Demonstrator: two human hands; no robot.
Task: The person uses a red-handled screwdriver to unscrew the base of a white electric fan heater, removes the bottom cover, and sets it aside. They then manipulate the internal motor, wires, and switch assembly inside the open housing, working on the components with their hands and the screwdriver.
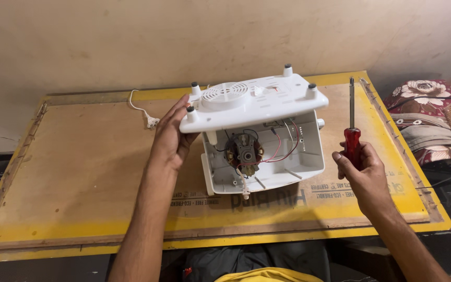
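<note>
Clearly the left hand [172, 137] gripped the lifted white base cover [251, 102]; tugged further, its thin wires [283, 149] could tear. Right hand [364, 172] clenched the red-handled screwdriver [352, 130] upright.

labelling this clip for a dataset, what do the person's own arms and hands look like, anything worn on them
Both arms are bare from the bottom edge of the picture up to the fingers: no sleeves show on either forearm. The left hand and the right hand wear no gloves. No watch, bracelet or ring can be seen on either wrist or on the fingers in view, and no markings show on them.
</note>
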